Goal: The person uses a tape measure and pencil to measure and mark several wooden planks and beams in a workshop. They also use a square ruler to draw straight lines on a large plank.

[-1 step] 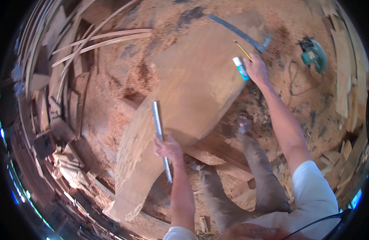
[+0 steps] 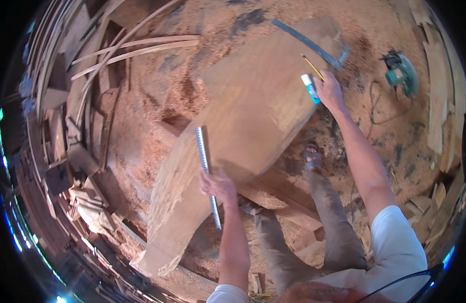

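A large flat wooden slab [image 2: 243,121] with curved, rough edges stretches out in front of me. My left hand [image 2: 219,187] is closed around a silver metal ruler [image 2: 202,146], which points away from me over the slab's near part. At the slab's far right edge, my right hand [image 2: 329,91] grips a yellow pencil [image 2: 312,66], its tip pointing away and to the left. Close against the right fingers is a small blue tube with a white cap [image 2: 310,89]; whether they hold it too, I cannot tell. A dark metal square [image 2: 306,40] lies on the slab's far end.
A green circular power saw [image 2: 402,76] with a cord sits on the shavings-covered ground to the right. Curved wooden strips [image 2: 137,56] and stacked offcuts [image 2: 81,156] crowd the left side. Planks [image 2: 437,96] line the right. Timber beams [image 2: 283,204] lie beneath the slab near my feet.
The whole view has shifted slightly, so everything appears a little further right. Both hands keep their grips on the ruler and the pencil.
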`<state>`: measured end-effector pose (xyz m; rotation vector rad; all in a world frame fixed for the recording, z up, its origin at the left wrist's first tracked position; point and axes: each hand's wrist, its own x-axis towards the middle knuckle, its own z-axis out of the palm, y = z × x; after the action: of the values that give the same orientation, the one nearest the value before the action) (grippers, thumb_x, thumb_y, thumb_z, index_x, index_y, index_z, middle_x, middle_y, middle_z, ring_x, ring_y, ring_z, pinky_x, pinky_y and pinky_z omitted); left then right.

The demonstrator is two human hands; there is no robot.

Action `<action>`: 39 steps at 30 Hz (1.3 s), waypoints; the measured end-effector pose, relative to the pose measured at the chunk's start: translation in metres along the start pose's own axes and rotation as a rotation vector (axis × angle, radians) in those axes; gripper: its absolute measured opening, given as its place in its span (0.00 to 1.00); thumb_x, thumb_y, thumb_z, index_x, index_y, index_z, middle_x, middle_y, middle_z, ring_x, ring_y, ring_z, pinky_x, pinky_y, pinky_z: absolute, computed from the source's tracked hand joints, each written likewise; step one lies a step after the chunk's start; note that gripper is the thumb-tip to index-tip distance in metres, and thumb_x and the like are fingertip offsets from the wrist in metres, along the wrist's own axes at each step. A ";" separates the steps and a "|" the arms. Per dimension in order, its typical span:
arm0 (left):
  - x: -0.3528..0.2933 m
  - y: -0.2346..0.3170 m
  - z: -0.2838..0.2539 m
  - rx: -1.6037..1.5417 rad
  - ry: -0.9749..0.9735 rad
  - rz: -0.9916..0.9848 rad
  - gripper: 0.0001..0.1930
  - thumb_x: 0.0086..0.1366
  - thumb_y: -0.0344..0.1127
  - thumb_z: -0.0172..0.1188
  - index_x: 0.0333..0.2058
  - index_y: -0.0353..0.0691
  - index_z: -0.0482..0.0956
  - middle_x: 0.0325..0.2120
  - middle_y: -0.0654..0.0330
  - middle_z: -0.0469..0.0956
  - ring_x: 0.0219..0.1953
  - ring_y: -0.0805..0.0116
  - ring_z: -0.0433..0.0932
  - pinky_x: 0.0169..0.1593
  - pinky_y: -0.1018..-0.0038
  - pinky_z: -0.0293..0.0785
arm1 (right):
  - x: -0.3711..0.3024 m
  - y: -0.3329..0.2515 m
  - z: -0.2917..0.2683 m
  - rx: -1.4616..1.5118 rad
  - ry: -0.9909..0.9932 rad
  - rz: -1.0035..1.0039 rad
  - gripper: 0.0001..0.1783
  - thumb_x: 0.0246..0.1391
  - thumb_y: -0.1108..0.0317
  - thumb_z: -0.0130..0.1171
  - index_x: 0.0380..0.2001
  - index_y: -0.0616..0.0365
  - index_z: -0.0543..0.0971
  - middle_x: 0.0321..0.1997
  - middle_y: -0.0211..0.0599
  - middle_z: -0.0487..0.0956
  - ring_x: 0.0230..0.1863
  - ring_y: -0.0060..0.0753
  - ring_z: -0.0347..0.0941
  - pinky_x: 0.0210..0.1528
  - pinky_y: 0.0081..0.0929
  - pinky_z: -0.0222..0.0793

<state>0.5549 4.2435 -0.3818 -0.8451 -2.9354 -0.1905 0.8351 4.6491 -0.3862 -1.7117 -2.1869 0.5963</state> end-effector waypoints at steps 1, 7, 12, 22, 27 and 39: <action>0.001 0.014 -0.002 -0.041 -0.028 -0.006 0.38 0.68 0.44 0.67 0.72 0.42 0.62 0.67 0.49 0.65 0.72 0.48 0.59 0.71 0.41 0.47 | 0.001 0.017 0.007 0.009 0.054 -0.036 0.17 0.64 0.64 0.60 0.52 0.61 0.78 0.49 0.53 0.79 0.51 0.62 0.77 0.52 0.52 0.75; -0.021 0.064 -0.015 -0.231 -0.236 0.007 0.38 0.69 0.44 0.64 0.73 0.42 0.60 0.72 0.45 0.59 0.76 0.48 0.53 0.76 0.43 0.39 | 0.023 0.012 0.013 -0.005 0.035 -0.138 0.18 0.62 0.70 0.61 0.54 0.61 0.78 0.48 0.54 0.77 0.50 0.63 0.76 0.53 0.52 0.74; -0.004 0.098 0.003 -0.307 -0.249 0.058 0.36 0.70 0.45 0.62 0.72 0.41 0.62 0.72 0.46 0.59 0.76 0.48 0.52 0.76 0.45 0.39 | 0.047 0.002 -0.001 -0.089 -0.068 -0.251 0.18 0.61 0.64 0.64 0.52 0.58 0.78 0.46 0.52 0.77 0.51 0.60 0.76 0.54 0.51 0.73; -0.011 0.094 0.041 -0.092 -0.127 0.151 0.36 0.72 0.52 0.57 0.73 0.42 0.61 0.72 0.46 0.59 0.75 0.47 0.52 0.76 0.42 0.40 | 0.111 0.059 -0.026 -0.491 -0.012 -0.325 0.15 0.60 0.60 0.65 0.46 0.57 0.81 0.53 0.45 0.80 0.53 0.52 0.78 0.54 0.48 0.76; -0.006 0.095 0.046 -0.111 -0.114 0.190 0.37 0.73 0.53 0.56 0.73 0.41 0.61 0.72 0.45 0.57 0.75 0.46 0.52 0.75 0.41 0.41 | 0.141 0.078 -0.052 -0.684 -0.077 -0.445 0.08 0.62 0.63 0.60 0.36 0.56 0.79 0.33 0.43 0.83 0.36 0.53 0.82 0.36 0.51 0.78; -0.003 0.092 0.047 -0.070 -0.101 0.239 0.38 0.72 0.54 0.55 0.73 0.40 0.57 0.72 0.44 0.55 0.75 0.45 0.50 0.75 0.40 0.40 | -0.085 -0.070 0.003 0.785 -0.391 0.538 0.12 0.67 0.64 0.59 0.45 0.62 0.82 0.29 0.39 0.82 0.30 0.29 0.80 0.32 0.31 0.76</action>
<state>0.6047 4.3262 -0.4193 -1.2408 -2.8991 -0.2416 0.7951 4.5521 -0.3531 -1.7706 -1.3139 1.7631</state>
